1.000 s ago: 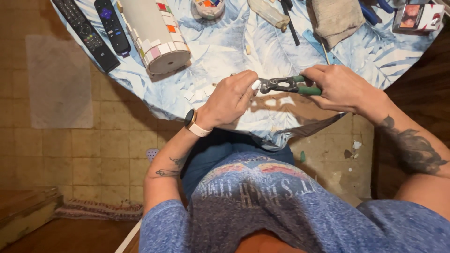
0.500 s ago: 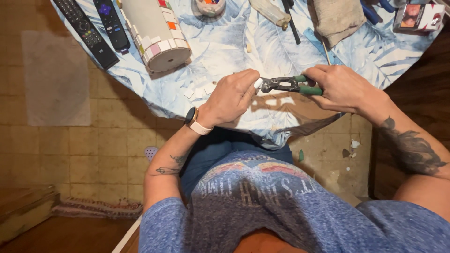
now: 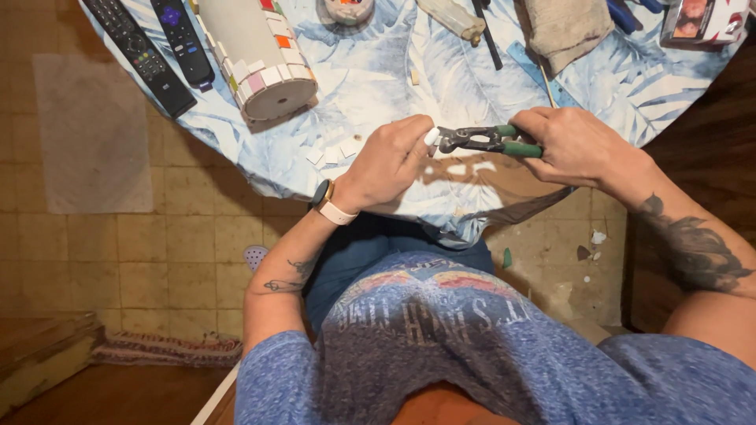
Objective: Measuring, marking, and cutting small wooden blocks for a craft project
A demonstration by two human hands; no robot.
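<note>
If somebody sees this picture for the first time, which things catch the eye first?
First, the two hands over the near table edge: the right hand grips green-handled nippers, whose jaws meet a small white tile piece held by the left hand. Next, the tile-covered cylinder lying on the leaf-patterned tablecloth, beside two black remote controls at far left.

- Your left hand (image 3: 398,157) is raised ahead of your torso, knuckles up, wrist bent slightly, fingers curled inward with thumb and forefinger pinched together at the tip.
- Your left forearm runs up from the lower frame, elbow bent, a watch strapped at the wrist.
- Your right hand (image 3: 579,145) is closed in a firm fist-like grip, back of hand uppermost.
- Your right forearm enters from the right edge, tattooed, angled inward toward the left hand.
- Both hands sit near each other, not touching.
</note>
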